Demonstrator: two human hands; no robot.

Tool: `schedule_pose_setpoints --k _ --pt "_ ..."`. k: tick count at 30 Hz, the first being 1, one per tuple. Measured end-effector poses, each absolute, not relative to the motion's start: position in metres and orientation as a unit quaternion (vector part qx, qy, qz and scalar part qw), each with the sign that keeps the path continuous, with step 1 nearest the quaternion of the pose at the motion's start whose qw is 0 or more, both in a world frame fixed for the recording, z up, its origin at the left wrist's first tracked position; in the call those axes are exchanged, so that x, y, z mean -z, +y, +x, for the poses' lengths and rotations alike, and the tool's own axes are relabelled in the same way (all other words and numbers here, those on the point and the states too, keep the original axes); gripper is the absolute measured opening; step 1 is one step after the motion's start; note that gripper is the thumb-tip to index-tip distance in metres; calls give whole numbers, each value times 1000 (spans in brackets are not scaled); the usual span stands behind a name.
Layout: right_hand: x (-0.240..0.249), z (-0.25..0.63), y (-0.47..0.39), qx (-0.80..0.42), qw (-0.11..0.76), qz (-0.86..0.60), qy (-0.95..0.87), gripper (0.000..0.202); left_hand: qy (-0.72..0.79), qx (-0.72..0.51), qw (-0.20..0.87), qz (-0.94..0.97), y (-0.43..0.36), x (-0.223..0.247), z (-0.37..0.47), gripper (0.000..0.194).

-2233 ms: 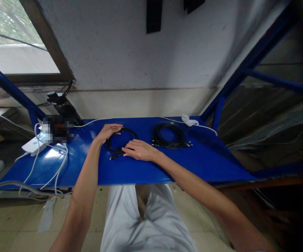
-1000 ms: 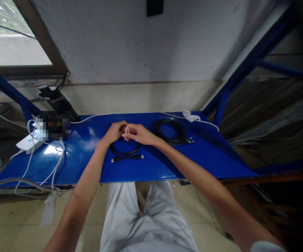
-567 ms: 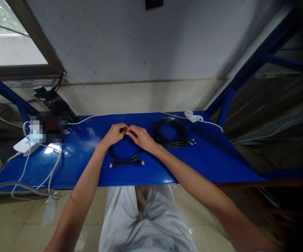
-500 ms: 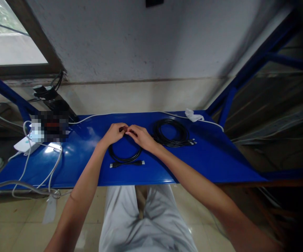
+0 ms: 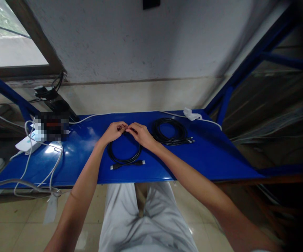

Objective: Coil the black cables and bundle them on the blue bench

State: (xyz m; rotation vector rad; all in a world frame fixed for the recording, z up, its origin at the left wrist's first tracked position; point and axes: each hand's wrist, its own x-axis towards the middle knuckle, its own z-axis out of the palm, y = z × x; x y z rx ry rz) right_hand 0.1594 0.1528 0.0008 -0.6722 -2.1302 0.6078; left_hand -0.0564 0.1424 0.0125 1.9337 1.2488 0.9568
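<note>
Blue desk [image 5: 198, 157]: carrying two black coils.
Cable bundle [image 5: 168, 141]: one, right of centre, near the back edge.
Cable loop [image 5: 124, 161]: one, lying left of centre.
Left hand [image 5: 116, 131]: bent nearly closed, pinching the loop's far side.
Right hand [image 5: 140, 134]: pinching likewise, just beside.
Connectors [image 5: 114, 167]: two, pointing opposite ways, near the front edge.

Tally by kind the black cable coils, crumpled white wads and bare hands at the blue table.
Round black cable coils: 2 (left coil, right coil)
Crumpled white wad: 1
Bare hands: 2 (left hand, right hand)
Total: 5
</note>
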Motion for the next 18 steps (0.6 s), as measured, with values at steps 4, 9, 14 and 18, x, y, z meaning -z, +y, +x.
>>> schedule_pose_setpoints --k 4,9,14,18 --pt "1 160 156 -241 399 -287 -837 25 485 -360 312 734 145 -9 -57 28" --pt "6 160 158 -196 346 -317 -861 24 486 -363 304 734 146 -8 -57 27" --pt "5 160 151 -124 282 -364 -879 26 490 -372 304 728 145 -9 -56 31" --pt "3 161 147 -126 273 -388 -871 39 492 -381 306 721 146 -7 -57 34"
